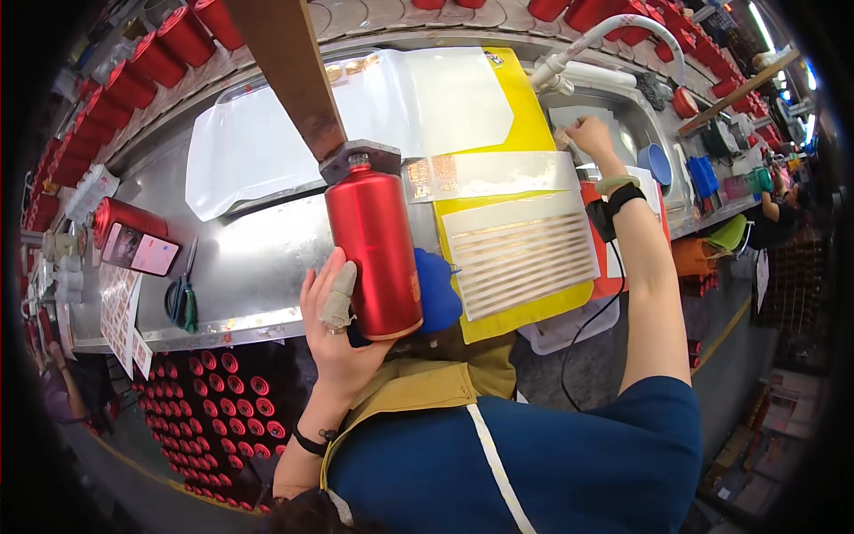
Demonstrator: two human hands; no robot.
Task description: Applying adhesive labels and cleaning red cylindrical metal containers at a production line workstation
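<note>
From the head view, we hold a red bottle [374,254] upright against the near edge of the steel bench [258,258], our left hand [334,325] wrapped round its lower half from the left, the forefinger bandaged. The bottle's neck sits under a dark bracket [356,158] at the end of a brown arm [289,67] that slants down from above; we judge this pins the bottle from the top while our grip keeps it from turning. Its long axis runs nearly vertical in the picture, cap toward the bracket and away from us, base near our chest, just beside a blue pad [438,292].

Our right hand [587,135] reaches far across, closed on something small at the edge of the sink [623,120], under the white tap [614,36]; what it pinches we cannot tell. Between both hands lies a yellow board [525,125] carrying a sheet of gold strips [525,254], placed within easy reach of the bottle. Scissors [184,294] and a second red bottle [124,218] lie to the left.
</note>
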